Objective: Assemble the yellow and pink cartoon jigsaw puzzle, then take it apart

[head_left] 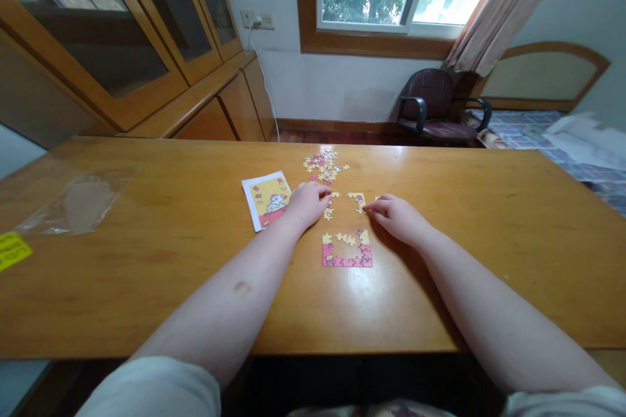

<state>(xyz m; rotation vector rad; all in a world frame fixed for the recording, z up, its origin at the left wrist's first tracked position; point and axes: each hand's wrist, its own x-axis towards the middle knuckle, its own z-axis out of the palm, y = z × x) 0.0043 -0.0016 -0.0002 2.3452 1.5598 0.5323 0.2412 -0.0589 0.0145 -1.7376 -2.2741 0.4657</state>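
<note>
- Sleeves point(161, 388) by the surface's point(513, 208) near edge!
- Left hand point(309, 204), right hand point(398, 216) finger puzzle sections point(360, 199); pinching or pressing, can't tell.
- Border-joining, seemingly; next calls for alignment.

Bottom jigsaw border point(348, 262), mostly pink, assembled flat in a U. Upper-left section point(328, 214) and upper-right section point(359, 197), mainly yellow, set apart beyond. Loose jigsaw pieces point(321, 160) clustered farthest.
</note>
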